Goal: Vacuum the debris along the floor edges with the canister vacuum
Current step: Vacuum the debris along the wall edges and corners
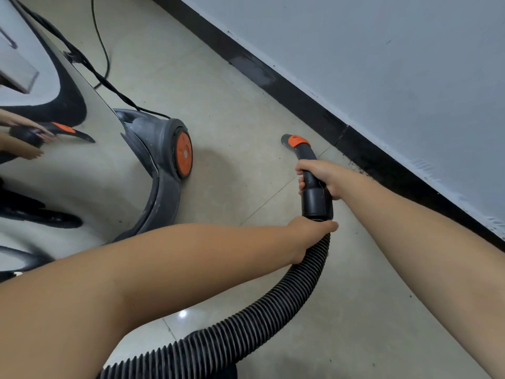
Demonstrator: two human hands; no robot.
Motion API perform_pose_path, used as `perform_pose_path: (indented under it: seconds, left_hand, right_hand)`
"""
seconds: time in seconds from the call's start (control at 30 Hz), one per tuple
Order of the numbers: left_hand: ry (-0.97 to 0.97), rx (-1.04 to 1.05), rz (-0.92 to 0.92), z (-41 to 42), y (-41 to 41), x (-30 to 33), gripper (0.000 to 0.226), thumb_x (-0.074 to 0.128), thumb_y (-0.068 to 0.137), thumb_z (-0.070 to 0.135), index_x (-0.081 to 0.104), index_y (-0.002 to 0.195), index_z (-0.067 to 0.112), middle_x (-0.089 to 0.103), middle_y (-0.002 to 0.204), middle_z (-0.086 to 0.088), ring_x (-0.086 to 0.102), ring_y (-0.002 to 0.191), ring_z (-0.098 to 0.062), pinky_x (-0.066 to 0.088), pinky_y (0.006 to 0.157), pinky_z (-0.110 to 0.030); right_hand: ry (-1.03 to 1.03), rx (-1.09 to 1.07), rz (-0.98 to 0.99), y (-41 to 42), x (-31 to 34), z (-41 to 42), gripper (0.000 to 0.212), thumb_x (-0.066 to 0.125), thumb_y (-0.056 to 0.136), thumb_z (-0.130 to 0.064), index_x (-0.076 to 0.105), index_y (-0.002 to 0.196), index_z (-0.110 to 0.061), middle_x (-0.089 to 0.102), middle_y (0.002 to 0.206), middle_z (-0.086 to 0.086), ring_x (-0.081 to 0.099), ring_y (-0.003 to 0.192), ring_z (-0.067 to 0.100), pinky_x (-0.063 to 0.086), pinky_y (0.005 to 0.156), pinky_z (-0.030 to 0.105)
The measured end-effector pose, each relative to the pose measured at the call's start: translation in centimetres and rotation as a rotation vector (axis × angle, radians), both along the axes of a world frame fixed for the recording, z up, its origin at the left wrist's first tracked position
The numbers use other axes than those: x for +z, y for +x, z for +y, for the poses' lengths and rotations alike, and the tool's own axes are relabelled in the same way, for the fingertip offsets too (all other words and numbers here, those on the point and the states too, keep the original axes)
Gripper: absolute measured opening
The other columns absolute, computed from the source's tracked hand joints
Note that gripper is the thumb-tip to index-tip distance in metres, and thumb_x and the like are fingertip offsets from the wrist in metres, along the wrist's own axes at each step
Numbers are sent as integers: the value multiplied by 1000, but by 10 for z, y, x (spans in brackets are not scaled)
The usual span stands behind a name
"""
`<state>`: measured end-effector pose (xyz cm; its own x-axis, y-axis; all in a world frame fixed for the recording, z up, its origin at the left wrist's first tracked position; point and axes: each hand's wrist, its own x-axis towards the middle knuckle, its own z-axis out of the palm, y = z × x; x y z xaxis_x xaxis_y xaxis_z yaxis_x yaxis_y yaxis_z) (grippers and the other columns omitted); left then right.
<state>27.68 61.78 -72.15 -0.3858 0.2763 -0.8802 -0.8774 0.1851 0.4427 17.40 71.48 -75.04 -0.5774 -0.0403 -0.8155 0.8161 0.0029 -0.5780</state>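
Along the black baseboard point(306, 105), dark debris point(363, 168) dots the tiled floor point(232, 105).

Canister vacuum point(82, 160) cut off left — hose point(246, 332) runs off the bottom edge.

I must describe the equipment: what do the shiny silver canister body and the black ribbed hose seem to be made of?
Shiny silver canister body: probably polished metal, since it mirrors hands and floor. Black ribbed hose: likely flexible matte plastic, bending in a curve.
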Motion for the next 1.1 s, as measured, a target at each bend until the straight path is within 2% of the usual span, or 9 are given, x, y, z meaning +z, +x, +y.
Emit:
perform_pose_path:
  seconds: [0.2,0.43,0.67,0.8,0.9,1.1]
  left_hand:
    - [45,-51,-51,-20,24,16,21,64,89,23,47,90,12,52,75,-8,55,58,-20,49,50,-27]
    - [-4,-112,-2,-19,46,9,20,64,88,20,46,89,11,50,74,-7,53,57,-19,49,51,-28]
    - [-63,-252,106,-9,81,-25,19,66,85,18,50,92,12,50,69,-8,52,53,-20,48,48,-25]
    - [-61,-377,99,-13,108,-34,15,64,84,18,51,89,13,50,69,-7,53,56,-20,48,47,-25]
    - [-30,-470,82,-13,119,-35,15,64,84,19,52,90,12,52,68,-7,53,55,-19,51,51,-26]
    - [37,-638,68,-2,133,-21,19,65,85,17,51,96,11,51,70,-7,51,52,-17,49,49,-24]
  right_hand:
    - [14,73,-45,22,5,-20,14,63,84,-14,50,87,-10,58,50,3,57,41,15,54,49,27]
    - [70,-50,4,52,0,-17,15,62,89,-14,48,93,-8,56,61,8,56,39,16,53,49,28]
    - [188,-267,70,100,-16,-1,15,60,86,-10,46,90,-7,56,58,10,55,41,21,50,52,32]
    - [178,-380,64,140,-22,1,14,57,85,-9,44,89,-7,52,62,12,52,43,23,47,46,28]
    - [185,-474,51,164,-21,10,14,57,86,-8,44,88,-8,53,62,11,53,43,22,48,48,28]
    - [170,-683,-11,204,-11,37,14,60,88,-9,46,88,-8,55,63,10,55,39,18,50,47,27]
